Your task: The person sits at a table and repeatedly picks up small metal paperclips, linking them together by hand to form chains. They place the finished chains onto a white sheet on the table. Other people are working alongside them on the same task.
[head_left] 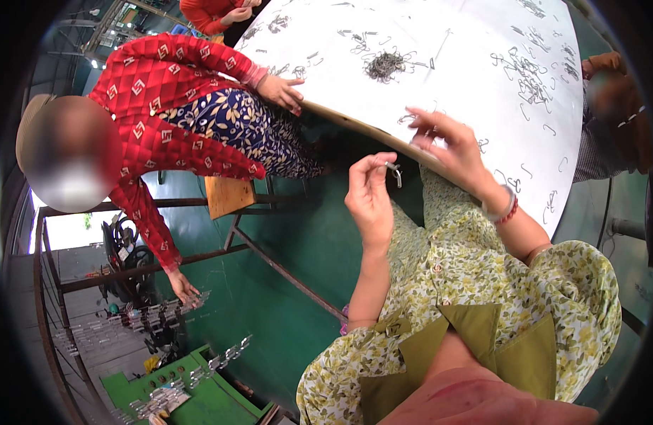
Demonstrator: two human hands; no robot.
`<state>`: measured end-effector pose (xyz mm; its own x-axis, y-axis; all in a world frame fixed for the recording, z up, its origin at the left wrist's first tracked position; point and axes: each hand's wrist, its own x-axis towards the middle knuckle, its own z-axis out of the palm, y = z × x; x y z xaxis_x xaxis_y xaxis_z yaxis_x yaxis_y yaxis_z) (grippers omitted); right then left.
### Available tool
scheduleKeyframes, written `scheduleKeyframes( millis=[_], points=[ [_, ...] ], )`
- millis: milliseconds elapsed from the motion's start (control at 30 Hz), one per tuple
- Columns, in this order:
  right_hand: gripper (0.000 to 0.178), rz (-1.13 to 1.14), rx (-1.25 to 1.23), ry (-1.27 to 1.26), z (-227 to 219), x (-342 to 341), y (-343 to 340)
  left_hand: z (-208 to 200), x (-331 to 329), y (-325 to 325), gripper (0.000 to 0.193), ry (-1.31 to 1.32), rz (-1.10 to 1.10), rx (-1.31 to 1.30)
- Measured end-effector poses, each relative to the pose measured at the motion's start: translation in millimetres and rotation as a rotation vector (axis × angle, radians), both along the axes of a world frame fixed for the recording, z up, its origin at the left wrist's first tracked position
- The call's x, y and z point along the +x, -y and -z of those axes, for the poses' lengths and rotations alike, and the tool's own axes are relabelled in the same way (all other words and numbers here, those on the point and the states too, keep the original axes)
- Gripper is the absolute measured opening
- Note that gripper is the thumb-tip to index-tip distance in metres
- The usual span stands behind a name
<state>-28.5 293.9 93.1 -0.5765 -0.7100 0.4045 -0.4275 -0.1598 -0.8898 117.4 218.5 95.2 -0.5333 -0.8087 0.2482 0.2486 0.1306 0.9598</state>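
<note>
My left hand (371, 202) is raised just off the table's near edge, thumb and forefinger pinched on a small bent metal hook (397, 174). The hook's curved end hangs down from the fingertips. Over the edge of the white table, my right hand (452, 145) has its fingers apart and slightly bent, and I see nothing held in it. Beyond that hand, a tangled pile of metal hooks (387, 65) lies on the white tabletop (475, 42). Loose hooks (528, 81) are scattered to its right.
At left, a person in a red patterned jacket (156, 92) rests one hand on the table edge and reaches toward hanging metal pieces (121, 320). A brown metal frame (284, 276) and wooden stool (228, 196) stand between us. Other people are at the far and right sides.
</note>
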Motion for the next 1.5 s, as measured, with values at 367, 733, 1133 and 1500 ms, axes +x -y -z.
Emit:
scheduleKeyframes(
  millis=[367, 733, 1133, 1500],
  points=[
    [0.021, 0.126, 0.771, -0.610, 121, -244, 87, 11, 11, -10, 0.010, 0.148, -0.011, 0.146],
    [0.030, -0.197, 0.286, 0.423, 31, -57, 27, 21, 7, -2, 0.009, 0.161, 0.041, 0.123],
    [0.022, -0.187, 0.106, 0.799, 6, 25, -1, 29, 10, -4, 0.008, 0.370, 0.063, -0.096],
    [0.020, -0.126, 0.010, 0.840, 10, 34, -19, 50, 3, 18, 0.023, 0.313, -0.039, 0.039]
  ],
)
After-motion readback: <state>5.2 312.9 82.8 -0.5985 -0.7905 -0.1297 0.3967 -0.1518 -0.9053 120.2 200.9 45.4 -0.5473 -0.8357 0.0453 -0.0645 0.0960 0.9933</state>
